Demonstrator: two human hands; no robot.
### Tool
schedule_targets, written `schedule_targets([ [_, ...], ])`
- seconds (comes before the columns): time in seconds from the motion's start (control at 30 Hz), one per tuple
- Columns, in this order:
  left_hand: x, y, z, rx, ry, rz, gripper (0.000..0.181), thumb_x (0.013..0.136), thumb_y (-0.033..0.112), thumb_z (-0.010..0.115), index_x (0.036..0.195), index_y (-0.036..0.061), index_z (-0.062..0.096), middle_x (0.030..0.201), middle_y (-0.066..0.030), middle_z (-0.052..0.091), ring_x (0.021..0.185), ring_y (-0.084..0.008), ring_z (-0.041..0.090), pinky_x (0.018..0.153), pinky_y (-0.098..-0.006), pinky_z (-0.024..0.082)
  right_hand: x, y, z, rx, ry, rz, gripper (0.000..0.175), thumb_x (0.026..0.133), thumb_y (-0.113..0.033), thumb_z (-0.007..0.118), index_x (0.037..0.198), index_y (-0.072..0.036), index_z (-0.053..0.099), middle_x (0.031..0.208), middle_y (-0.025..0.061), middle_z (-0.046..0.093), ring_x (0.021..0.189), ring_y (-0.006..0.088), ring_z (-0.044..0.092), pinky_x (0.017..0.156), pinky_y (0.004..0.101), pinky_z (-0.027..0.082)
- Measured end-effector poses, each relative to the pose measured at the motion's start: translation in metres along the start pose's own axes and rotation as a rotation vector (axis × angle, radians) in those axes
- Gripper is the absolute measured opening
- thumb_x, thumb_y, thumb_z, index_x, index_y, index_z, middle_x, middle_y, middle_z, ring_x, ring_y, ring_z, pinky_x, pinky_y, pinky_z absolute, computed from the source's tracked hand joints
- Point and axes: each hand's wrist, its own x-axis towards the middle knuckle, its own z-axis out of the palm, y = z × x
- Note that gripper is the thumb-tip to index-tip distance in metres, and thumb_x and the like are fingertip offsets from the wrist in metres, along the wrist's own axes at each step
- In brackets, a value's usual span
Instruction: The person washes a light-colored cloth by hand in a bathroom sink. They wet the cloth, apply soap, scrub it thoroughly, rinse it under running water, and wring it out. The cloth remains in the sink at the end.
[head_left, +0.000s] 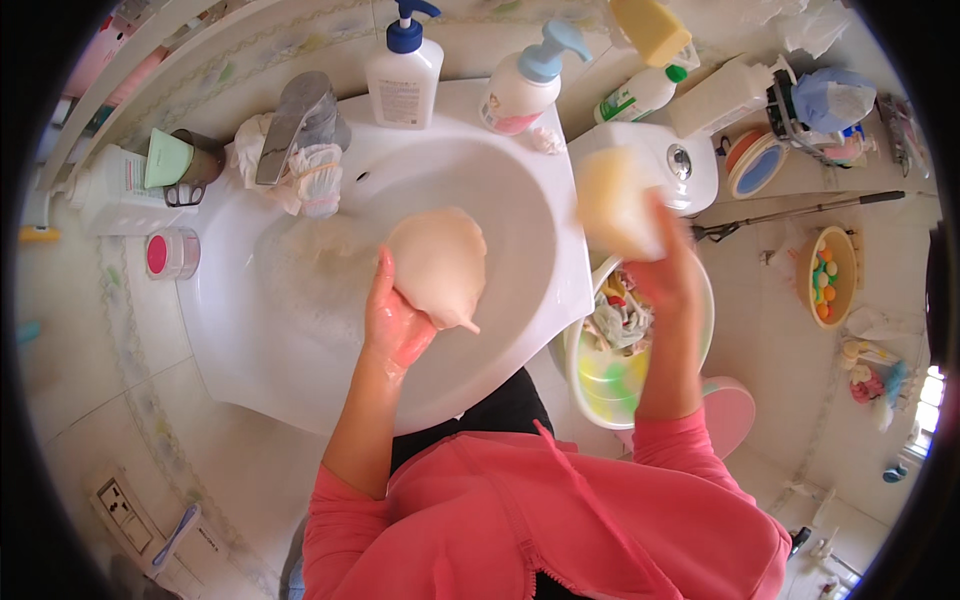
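Over the washbasin (517, 195), my left hand (394, 330) holds a beige moulded cup (439, 262), which looks like a bra cup. Its rounded side faces up and a short strip sticks out at the lower right. My wet thumb lies along its left edge; the fingers are mostly hidden beneath. Off to the right, past the basin's rim, my right hand (664, 274) grips a pale yellow block (616, 202) that looks like a bar of soap. Both are blurred. Cloudy water stands in the basin's left part, with a beige thing (330, 238) lying in it.
A grey faucet (296, 127) with wet cloths around it stands at the back left. Two pump bottles (405, 82) line the rear rim. Right of the basin are a toilet tank (637, 142) and a tub (574, 375) holding clothes. Another yellow block (652, 31) sits above.
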Motion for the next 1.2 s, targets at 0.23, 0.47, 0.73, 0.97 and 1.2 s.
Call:
schedule_targets([
  [0.23,-0.024,0.018,-0.026,0.373,0.033,-0.094,0.081,0.087,0.066,0.049,0.140,0.0066,0.036,0.135,-0.0108,0.048,0.123,-0.0268,0.049,0.096,-0.0439,0.046,0.012,0.103,0.109,-0.820,-0.496,0.179,0.049,0.088,-0.038,0.064,0.125,-0.007,0.054,0.109,0.0119,0.063,0.108,0.0213,0.058,0.089,0.0371,0.047],
  [0.47,-0.047,0.038,-0.058,0.314,0.008,0.098,0.062,0.088,0.040,0.058,0.137,0.0065,0.040,0.132,-0.0101,0.050,0.123,-0.0262,0.049,0.101,-0.0446,0.043,0.030,0.118,0.145,-1.191,-0.622,-0.353,0.047,0.094,-0.044,0.053,0.125,-0.009,0.057,0.120,0.0088,0.061,0.114,0.0201,0.054,0.098,0.0353,0.040],
  [0.73,-0.056,0.067,-0.037,0.026,-0.219,0.306,0.062,0.088,0.046,0.049,0.134,0.0042,0.044,0.136,-0.0109,0.048,0.126,-0.0275,0.046,0.104,-0.0460,0.039,0.063,0.180,0.114,-0.532,-0.610,0.663,0.070,0.096,-0.063,0.027,0.138,-0.009,0.045,0.138,0.0088,0.049,0.125,0.0199,0.046,0.102,0.0356,0.040],
  [0.97,-0.071,0.103,-0.077,0.292,0.237,0.502,0.058,0.088,0.038,0.052,0.133,0.0025,0.045,0.133,-0.0111,0.050,0.124,-0.0263,0.048,0.104,-0.0444,0.039,0.072,0.185,0.078,-0.994,-1.166,0.630,0.061,0.083,-0.049,0.067,0.122,-0.003,0.057,0.116,0.0099,0.060,0.093,0.0234,0.061,0.088,0.0385,0.046],
  [1.2,-0.061,0.079,-0.115,0.381,0.393,0.436,0.052,0.089,0.022,0.056,0.136,0.0072,0.040,0.131,-0.0091,0.049,0.121,-0.0239,0.050,0.101,-0.0401,0.043,0.058,0.161,0.109,-0.824,-0.752,-0.237,0.029,0.071,-0.017,0.078,0.093,-0.005,0.064,0.109,0.0085,0.058,0.094,0.0295,0.055,0.083,0.0405,0.046],
])
